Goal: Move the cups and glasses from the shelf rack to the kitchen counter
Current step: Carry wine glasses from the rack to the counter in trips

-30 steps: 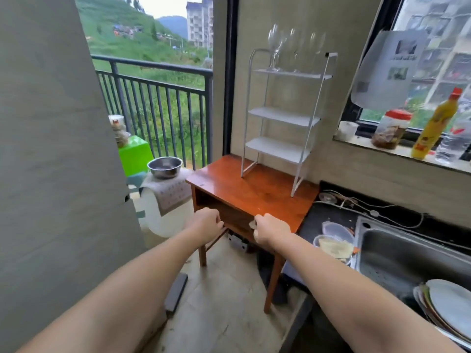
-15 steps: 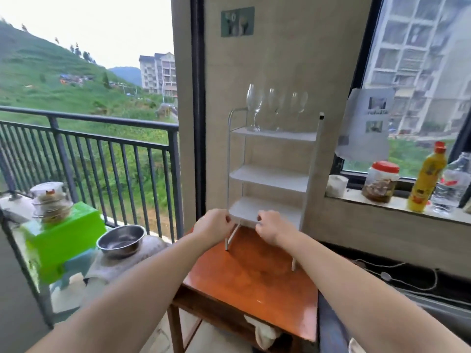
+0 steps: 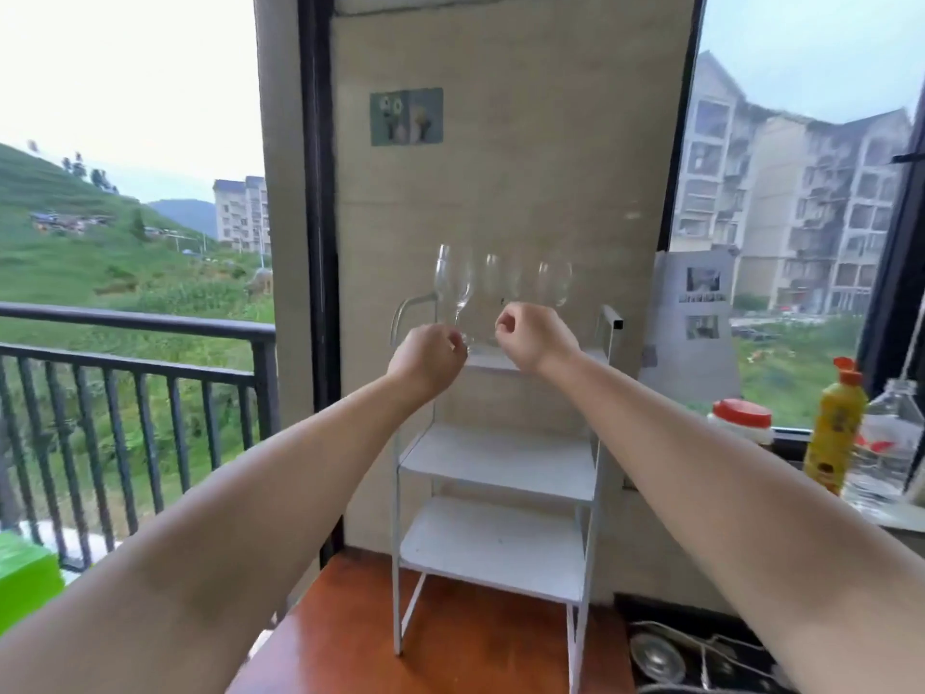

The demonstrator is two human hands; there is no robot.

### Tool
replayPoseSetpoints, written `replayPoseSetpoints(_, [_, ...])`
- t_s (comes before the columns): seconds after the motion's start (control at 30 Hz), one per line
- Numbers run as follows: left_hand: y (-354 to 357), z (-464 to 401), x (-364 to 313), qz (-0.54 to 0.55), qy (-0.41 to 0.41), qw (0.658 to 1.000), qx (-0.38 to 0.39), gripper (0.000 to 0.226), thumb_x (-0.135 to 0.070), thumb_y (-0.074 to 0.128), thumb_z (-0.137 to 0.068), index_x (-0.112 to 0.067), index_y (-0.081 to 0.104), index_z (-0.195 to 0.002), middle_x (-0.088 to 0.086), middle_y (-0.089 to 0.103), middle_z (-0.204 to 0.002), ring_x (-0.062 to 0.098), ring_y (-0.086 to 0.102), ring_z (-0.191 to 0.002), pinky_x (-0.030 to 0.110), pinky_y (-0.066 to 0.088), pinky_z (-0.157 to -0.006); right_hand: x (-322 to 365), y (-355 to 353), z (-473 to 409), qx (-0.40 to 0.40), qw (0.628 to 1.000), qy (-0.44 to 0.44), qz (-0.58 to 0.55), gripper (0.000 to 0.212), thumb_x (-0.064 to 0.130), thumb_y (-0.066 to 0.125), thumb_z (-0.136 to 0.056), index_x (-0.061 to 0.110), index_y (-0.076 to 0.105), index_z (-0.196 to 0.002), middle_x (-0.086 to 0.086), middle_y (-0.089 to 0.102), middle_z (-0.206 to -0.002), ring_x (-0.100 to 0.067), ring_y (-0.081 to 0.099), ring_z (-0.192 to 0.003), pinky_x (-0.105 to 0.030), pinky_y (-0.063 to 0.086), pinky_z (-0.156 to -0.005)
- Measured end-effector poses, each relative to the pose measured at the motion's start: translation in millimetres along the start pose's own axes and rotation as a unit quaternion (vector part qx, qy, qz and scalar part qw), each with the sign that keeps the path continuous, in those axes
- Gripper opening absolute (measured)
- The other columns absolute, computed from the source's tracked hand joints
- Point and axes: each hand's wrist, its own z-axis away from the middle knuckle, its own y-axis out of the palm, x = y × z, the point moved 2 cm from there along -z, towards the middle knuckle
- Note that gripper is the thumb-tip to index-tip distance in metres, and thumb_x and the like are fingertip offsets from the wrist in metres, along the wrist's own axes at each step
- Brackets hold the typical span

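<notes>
A beige wall panel (image 3: 500,192) fills the middle of the view, with a balcony railing (image 3: 130,363) and green hillside to its left and a window onto apartment blocks to its right. Against the panel stands a white three-tier shelf rack (image 3: 495,543), its feet on a reddish-brown wooden worktop (image 3: 450,653). The two lower shelves show bare white surfaces. On the top shelf three clear stemmed glasses stand upright in a row: the left wine glass (image 3: 454,283), the middle wine glass (image 3: 493,278) and the right wine glass (image 3: 554,284), close together but apart from each other. Both bare forearms reach up from the bottom corners to that top shelf. The left hand (image 3: 425,360) is at the base of the left wine glass, its fingers (image 3: 453,340) curled in around the stem just above the foot, so it appears to pinch the stem. The right hand (image 3: 535,338) sits in front of the middle wine glass's stem with its fingers curled into a loose fist; the hand hides the stem, so I cannot tell whether it grips the glass. On the window sill at the right stand a yellow bottle (image 3: 833,428) with an orange cap, a clear plastic bottle (image 3: 896,438) beside it and a red-lidded jar (image 3: 741,423). A small picture (image 3: 406,116) hangs high on the panel.
</notes>
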Motion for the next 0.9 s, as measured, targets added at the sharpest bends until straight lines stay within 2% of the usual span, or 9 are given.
replayPoseSetpoints(0.1, [1.1,-34.6,2.8,0.012,-0.007,1.0,-0.026,0.029,-0.01,0.045,-0.088,0.0,0.051,-0.062,0.031,0.064,-0.093,0.044,0.06,-0.088,0.035,0.04,-0.062,-17.1,-4.6,-26.7,-0.027,0.998,0.056,-0.023,0.022,0.014,0.046,-0.089,0.005,0.064,-0.096,-0.015,0.069,-0.103,-0.034,0.065,-0.093,-0.04,0.055,-0.08])
replayPoseSetpoints(0.2, [9.4,-66.1,14.4,0.02,-0.037,0.999,-0.021,0.023,-0.011,0.048,-0.087,0.005,0.064,-0.084,0.025,0.067,-0.096,0.04,0.062,-0.094,0.03,0.039,-0.065,-39.8,4.2,-55.0,-0.015,0.983,0.158,-0.093,0.029,0.012,0.045,-0.091,-0.008,0.062,-0.105,-0.022,0.068,-0.106,-0.037,0.07,-0.083,-0.047,0.058,-0.08])
replayPoseSetpoints(0.27, [15.3,-81.5,22.2,0.007,-0.043,0.999,-0.015,0.024,-0.012,0.049,-0.088,0.005,0.063,-0.096,0.022,0.068,-0.1,0.038,0.062,-0.096,0.029,0.038,-0.065,-51.0,13.1,-68.7,0.018,0.958,0.233,-0.166,0.032,0.012,0.045,-0.094,-0.007,0.055,-0.117,-0.022,0.065,-0.107,-0.034,0.067,-0.071,-0.042,0.061,-0.066])
replayPoseSetpoints(0.37, [24.2,-97.3,34.9,0.0,-0.052,0.999,-0.001,0.027,-0.018,0.053,-0.09,0.003,0.062,-0.105,0.02,0.068,-0.104,0.035,0.062,-0.099,0.029,0.039,-0.068,-65.8,24.3,-84.1,0.027,0.928,0.292,-0.229,0.039,0.009,0.044,-0.094,0.003,0.044,-0.132,-0.015,0.058,-0.09,-0.024,0.057,-0.06,-0.035,0.056,-0.054])
replayPoseSetpoints(0.47, [36.2,-111.9,48.6,0.017,-0.08,0.996,0.047,0.04,-0.03,0.059,-0.09,0.005,0.065,-0.107,0.02,0.069,-0.107,0.034,0.063,-0.103,0.031,0.045,-0.077,-77.5,33.1,-98.5,0.017,0.908,0.314,-0.277,0.029,0.005,0.046,-0.095,0.002,0.05,-0.124,-0.012,0.052,-0.07,-0.023,0.058,-0.043,-0.033,0.053,-0.046])
replayPoseSetpoints(0.53, [41.7,-118.0,54.2,0.052,-0.099,0.991,0.068,0.041,-0.034,0.062,-0.088,0.004,0.067,-0.103,0.018,0.068,-0.096,0.032,0.063,-0.092,0.029,0.042,-0.073,-80.8,39.7,-104.5,0.006,0.881,0.339,-0.329,0.021,0.004,0.049,-0.094,0.011,0.048,-0.114,-0.013,0.052,-0.069,-0.019,0.053,-0.023,-0.022,0.045,-0.028])
replayPoseSetpoints(0.63, [46.2,-122.0,54.4,0.088,-0.099,0.989,0.069,0.026,-0.028,0.063,-0.088,-0.003,0.064,-0.082,0.009,0.057,-0.073,0.024,0.053,-0.078,0.027,0.037,-0.069,-83.9,47.9,-113.7,-0.01,0.864,0.344,-0.367,0.022,0.002,0.051,-0.092,0.016,0.042,-0.107,-0.01,0.049,-0.072,-0.013,0.048,-0.018,-0.017,0.04,-0.025])
replayPoseSetpoints(0.73, [47.6,-125.6,52.3,0.082,-0.096,0.991,0.052,0.037,-0.022,0.059,-0.09,-0.009,0.047,-0.058,0.002,0.043,-0.056,0.024,0.048,-0.074,0.027,0.033,-0.065,-88.3,52.4,-118.9,-0.028,0.862,0.343,-0.371,0.023,0.0,0.045,-0.093,0.016,0.042,-0.108,-0.009,0.047,-0.07,-0.012,0.049,-0.019,-0.017,0.04,-0.026])
replayPoseSetpoints(0.9, [52.6,-131.9,54.0,0.105,-0.11,0.988,0.037,0.042,-0.019,0.059,-0.09,-0.009,0.041,-0.054,0.003,0.039,-0.054,0.022,0.041,-0.058,0.028,0.031,-0.059,-92.2,49.8,-118.0,-0.051,0.873,0.334,-0.353,0.024,-0.006,0.035,-0.092,0.01,0.045,-0.106,-0.01,0.049,-0.067,-0.02,0.053,-0.043,-0.016,0.039,-0.027])
